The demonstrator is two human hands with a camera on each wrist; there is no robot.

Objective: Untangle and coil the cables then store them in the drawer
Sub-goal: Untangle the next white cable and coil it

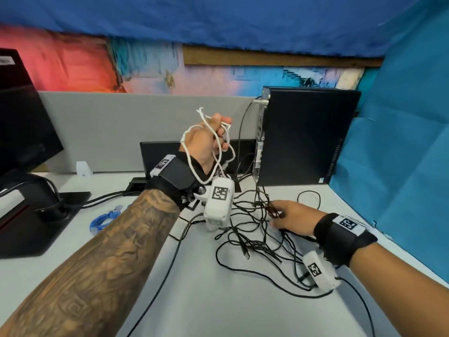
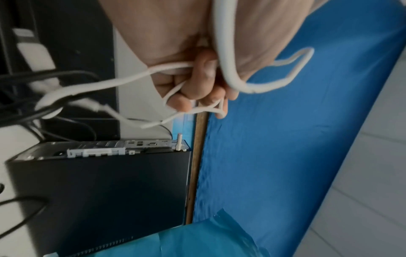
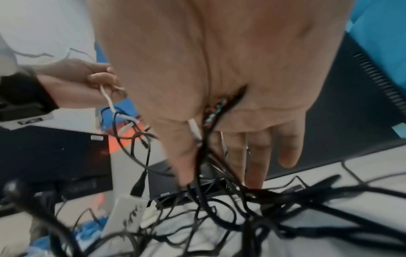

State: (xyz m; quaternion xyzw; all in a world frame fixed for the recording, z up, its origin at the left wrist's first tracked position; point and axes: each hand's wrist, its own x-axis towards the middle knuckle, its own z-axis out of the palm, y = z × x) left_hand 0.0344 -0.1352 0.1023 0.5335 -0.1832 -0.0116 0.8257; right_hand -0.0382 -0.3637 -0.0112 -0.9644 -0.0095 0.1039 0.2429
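Head view first, and everything hangs around the black tangle [image 1: 262, 229] sprawled on the desk [image 1: 199, 300]. Nearest us, on the tangle's near-right edge, the right hand [image 1: 291, 218] lies low on the pile. Its fingers look mostly straight, with dark strands running under the palm and out between thumb and forefinger, so it seems to pin the heap rather than clench it. The right wrist view agrees: fingers [image 3: 257, 156] extended, black cords threading past them.

Up above the tangle's far-left side, the left hand [image 1: 206, 144] is raised off the desk, fingers curled tight round the white cable [image 1: 220, 152]. That cable loops over the back of the hand and round the wrist, then drops down into the tangle. The left wrist view shows the fist closed on several white strands [image 2: 228, 69], one loose loop sticking out sideways.

Here is the relation that matters: the white cable's free run goes roughly straight down from the raised grip into the pile, and the right hand sits just beside where it seems to enter. The right hand is clearly the nearer one to hold the black cords down while the left draws upward.

Left of the tangle, a blue cable [image 1: 104, 221] lies bunched. Behind it stands the computer [image 1: 306, 137]. No drawer shows.
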